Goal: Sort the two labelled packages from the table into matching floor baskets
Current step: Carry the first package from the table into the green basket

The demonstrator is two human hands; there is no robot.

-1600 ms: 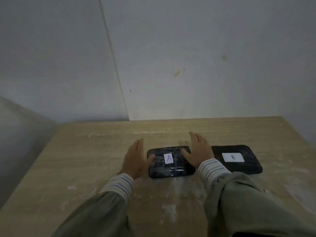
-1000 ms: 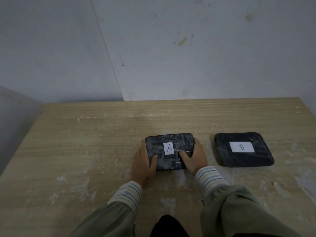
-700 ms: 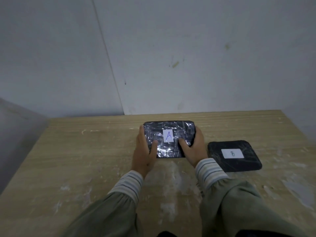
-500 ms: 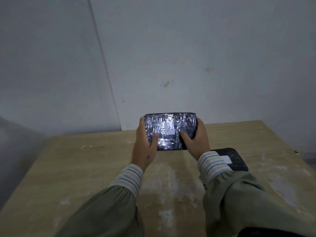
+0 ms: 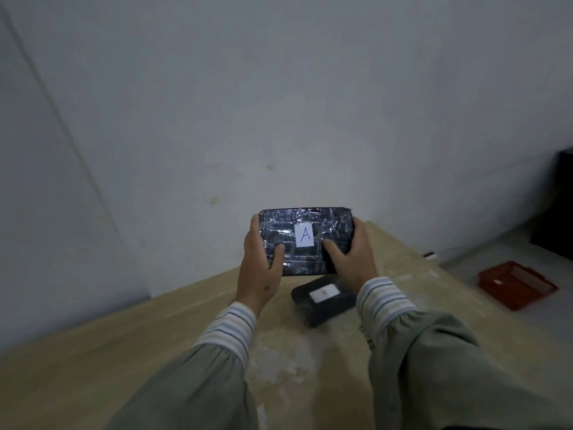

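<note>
Nearest to us, our two forearms reach forward in loose, gathered olive-green sleeves (image 5: pixel 192 380) that end in striped knit cuffs (image 5: pixel 231 327). Beneath them lies the table (image 5: pixel 93 361), a pale wood-grain top, matte and smeared with chalky white patches.

Our left hand (image 5: pixel 259 274) and right hand (image 5: pixel 352 259) are clamped on the short ends of package A (image 5: pixel 305 240), thumbs pressed flat on its face and fingers curled round behind. We hold it up off the table, its face tilted toward us. It is a flat rectangular block with rounded corners, black and wound in glossy clear tape that wrinkles and catches the light; a small white paper label (image 5: pixel 304 239) carries a handwritten A.

Just below it, the second package (image 5: pixel 322 301) lies flat on the tabletop, dark and duller, with a white label too blurred for us to read.

Farther right, down on the grey floor, sits a shallow red basket (image 5: pixel 516 285), rectangular, with a small white tag inside. Behind everything stands a plain, faintly stained wall (image 5: pixel 279 103).
</note>
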